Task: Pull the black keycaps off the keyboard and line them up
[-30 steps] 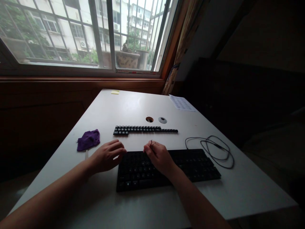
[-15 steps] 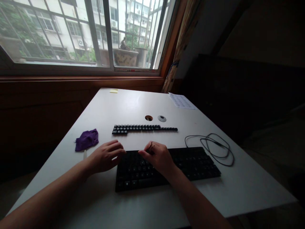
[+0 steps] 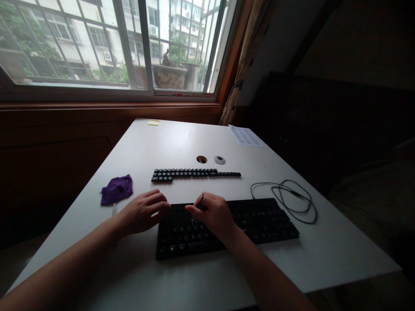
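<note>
The flat black computer keyboard [image 3: 227, 226] lies on the white bench [image 3: 181, 142]. Over its left half the right hand [image 3: 212, 214] pinches a small thin tool – grip closed on it. The left hand [image 3: 144, 211] rests flat at the keyboard's left edge, grip open. Beyond lie rows of loose black keycaps [image 3: 191, 174] and a crumpled purple cloth [image 3: 116, 189].

smooth white table top [image 3: 181, 142], a bit shiny near the window. black plastic keyboard [image 3: 259, 220], matt. loose black plastic keys [image 3: 191, 174] in rows. soft purple cloth [image 3: 116, 189], crumpled. thin rubbery black cable [image 3: 285, 198]. wood window sill [image 3: 110, 106], brown & smooth.
</note>
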`<state>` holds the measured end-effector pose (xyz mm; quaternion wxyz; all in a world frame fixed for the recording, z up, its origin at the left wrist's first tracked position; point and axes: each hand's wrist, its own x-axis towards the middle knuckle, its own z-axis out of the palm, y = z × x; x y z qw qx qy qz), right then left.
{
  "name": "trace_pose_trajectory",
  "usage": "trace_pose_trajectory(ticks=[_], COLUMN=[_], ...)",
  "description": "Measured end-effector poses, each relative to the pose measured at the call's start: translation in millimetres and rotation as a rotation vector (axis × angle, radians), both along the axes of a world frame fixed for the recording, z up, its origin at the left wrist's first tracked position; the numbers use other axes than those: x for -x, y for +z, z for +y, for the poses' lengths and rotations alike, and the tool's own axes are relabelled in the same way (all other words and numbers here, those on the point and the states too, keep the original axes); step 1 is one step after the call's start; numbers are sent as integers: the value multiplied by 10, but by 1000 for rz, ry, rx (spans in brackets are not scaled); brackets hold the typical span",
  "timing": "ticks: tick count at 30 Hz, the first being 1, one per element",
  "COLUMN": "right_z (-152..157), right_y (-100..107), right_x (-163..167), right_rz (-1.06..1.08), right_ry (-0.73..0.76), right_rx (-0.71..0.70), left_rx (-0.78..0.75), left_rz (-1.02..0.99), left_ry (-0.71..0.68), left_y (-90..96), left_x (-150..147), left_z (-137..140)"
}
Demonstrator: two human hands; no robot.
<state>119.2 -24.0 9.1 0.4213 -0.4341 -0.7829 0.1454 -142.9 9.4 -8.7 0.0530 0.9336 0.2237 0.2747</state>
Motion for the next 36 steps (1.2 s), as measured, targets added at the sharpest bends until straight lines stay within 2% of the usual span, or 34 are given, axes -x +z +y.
trace_pose_trajectory(ticks=[29, 36], right_z=[34, 34], right_y=[-40, -20], right_x=[26, 52], right_rz=[-77, -77], right_ry=[-34, -68], right_rx=[29, 90], left_rx=[0, 3], left_rz=[-2, 8], left_ry=[-16, -21], left_y=[-18, 14], left_x=[8, 1], left_z=[14, -8])
